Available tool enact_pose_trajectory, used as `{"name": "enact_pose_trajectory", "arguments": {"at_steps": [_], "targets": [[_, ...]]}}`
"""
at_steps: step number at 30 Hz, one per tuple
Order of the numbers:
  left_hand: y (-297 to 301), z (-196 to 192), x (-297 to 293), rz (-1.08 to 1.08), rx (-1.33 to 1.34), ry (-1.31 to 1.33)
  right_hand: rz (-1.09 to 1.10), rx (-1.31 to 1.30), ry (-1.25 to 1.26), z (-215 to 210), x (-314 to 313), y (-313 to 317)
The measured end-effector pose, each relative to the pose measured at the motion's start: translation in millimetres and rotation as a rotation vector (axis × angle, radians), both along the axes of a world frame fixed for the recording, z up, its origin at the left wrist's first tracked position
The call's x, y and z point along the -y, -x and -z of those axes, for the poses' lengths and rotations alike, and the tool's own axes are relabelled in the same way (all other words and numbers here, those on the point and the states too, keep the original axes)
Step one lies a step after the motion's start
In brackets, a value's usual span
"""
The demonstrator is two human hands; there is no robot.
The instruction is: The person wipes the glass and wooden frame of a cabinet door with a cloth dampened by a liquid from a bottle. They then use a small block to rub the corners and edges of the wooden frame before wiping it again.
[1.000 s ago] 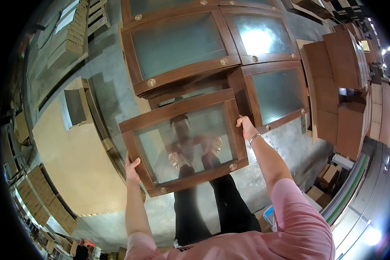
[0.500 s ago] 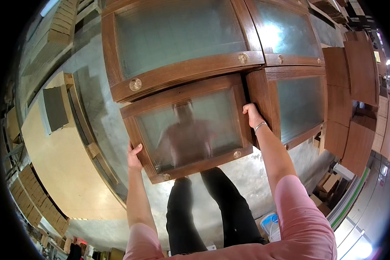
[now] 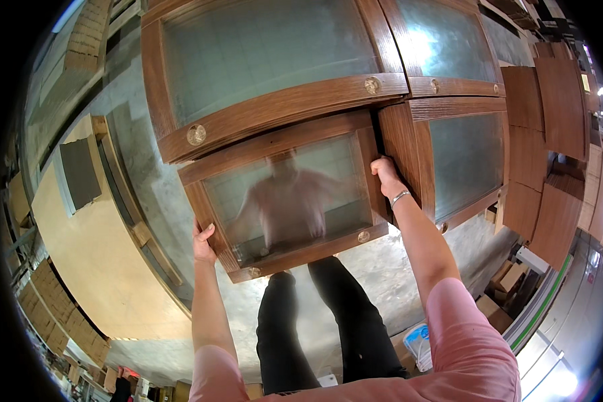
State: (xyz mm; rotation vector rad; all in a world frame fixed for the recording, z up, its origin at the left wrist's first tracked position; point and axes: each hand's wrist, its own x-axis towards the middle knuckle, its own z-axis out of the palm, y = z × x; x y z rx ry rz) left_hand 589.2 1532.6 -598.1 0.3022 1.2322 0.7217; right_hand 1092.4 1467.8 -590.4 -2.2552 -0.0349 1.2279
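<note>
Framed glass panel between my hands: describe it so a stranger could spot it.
Find the brown wood-framed glass units in the upper middle. Just below the large left one, nearer the black trousers, is the framed glass panel. Unlike its neighbours, it has the left hand and right hand on its side edges and mirrors a pink shirt.

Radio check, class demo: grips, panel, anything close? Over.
Left grip on panel, left edge. Right grip on its right edge. Other panels close at far and right sides.
</note>
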Motion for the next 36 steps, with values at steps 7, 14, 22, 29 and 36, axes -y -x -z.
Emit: {"name": "enact_pose_trajectory", "arguments": {"at_steps": [7,14,22,29,36], "targets": [[15.1,-7.4,-2.8,0.07,-0.124,0.059,0.169,0.138,-0.321,-52.5,72.4,54.5],[-14.9,-18.8,-11.2,0.116,-0.273,0.152,1.235,-0.453,-0.117,-6.2,215.7,127.5],[-39.1,-30.7,-10.2,0.172,-0.273,0.127,1.384,-0.553,-0.466,14.2,171.4,116.4],[-38.4,-21.9,-11.5,0.102,-0.143,0.211,1.394,-0.608,-0.563,-6.0,162.5,121.7],[-46.4,-28.9,-2.8,0.03,0.035,0.188,1.388,-0.626,-0.683,27.8,180.5,114.1]]}}
